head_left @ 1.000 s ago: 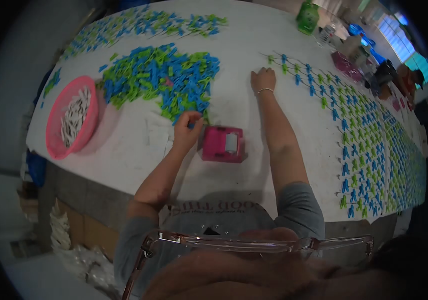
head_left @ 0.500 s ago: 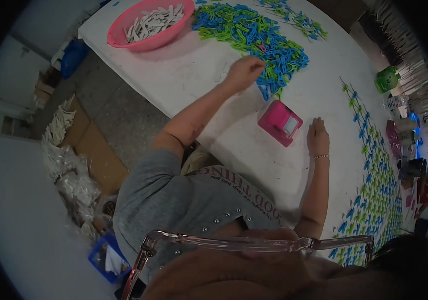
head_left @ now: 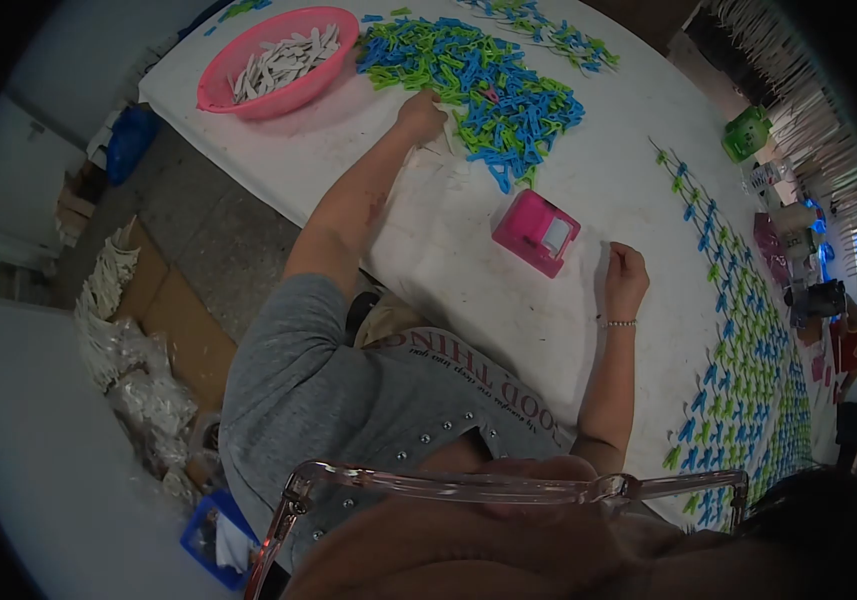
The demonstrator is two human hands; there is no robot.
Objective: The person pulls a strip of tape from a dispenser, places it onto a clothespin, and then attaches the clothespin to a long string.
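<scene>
My left hand point(head_left: 421, 118) is closed at the near left edge of a heap of blue and green plastic clothespins point(head_left: 523, 90). A thin white strip point(head_left: 450, 130) shows at its fingertips, against the tablecloth. My right hand point(head_left: 626, 277), with a beaded bracelet at the wrist, rests over the table with its fingers curled together; what they hold, if anything, is hidden. Between the hands, nearer the right one, sits a bright pink box-like holder point(head_left: 536, 232) with a pale panel on one side.
A pink basin point(head_left: 210, 90) of white flat pieces stands at the table's far left. Rows of blue and green clothespins on thin strands point(head_left: 738, 370) cover the right side, with more strands point(head_left: 548, 30) at the back. A green container point(head_left: 746, 134) stands beyond the right edge.
My left hand has moved left from the front of the heap to its left edge, where a white strip now shows. My right hand's fingers have curled in from a flatter pose. The view has shifted slightly.
</scene>
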